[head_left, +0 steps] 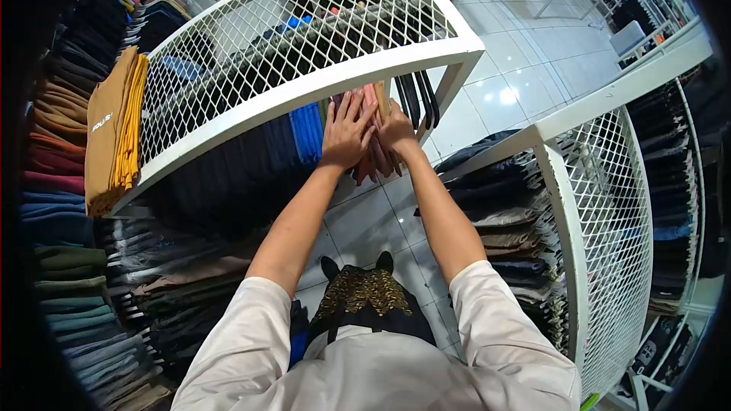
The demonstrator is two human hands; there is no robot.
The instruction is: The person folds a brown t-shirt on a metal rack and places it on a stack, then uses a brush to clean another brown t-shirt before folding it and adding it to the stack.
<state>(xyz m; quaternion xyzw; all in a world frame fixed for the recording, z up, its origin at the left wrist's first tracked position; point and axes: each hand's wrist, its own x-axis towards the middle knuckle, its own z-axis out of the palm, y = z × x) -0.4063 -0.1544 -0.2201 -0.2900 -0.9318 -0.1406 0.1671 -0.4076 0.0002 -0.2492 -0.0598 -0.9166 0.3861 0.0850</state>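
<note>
In the head view my left hand [348,134] lies over a row of hanging garments under a white mesh-topped rack [434,53]. Its fingers stretch out across the cloth, slightly apart. Right beside it, my right hand [397,134] has its fingers curled at a tan garment [382,97], gripping its edge. Reddish garments [365,170] hang below and between both hands. Bright blue garments [307,133] hang to the left of my left hand. Several black hangers [428,99] are at the right end of the row. The hanging tops are partly hidden by the rack.
Folded mustard and tan clothes [114,129] rest on the rack's left end. Stacks of folded clothes [72,304] fill the left side. At right stands another white mesh rack [560,205] with dark clothes [502,213] beside it. White tiled floor [502,95] runs between the racks.
</note>
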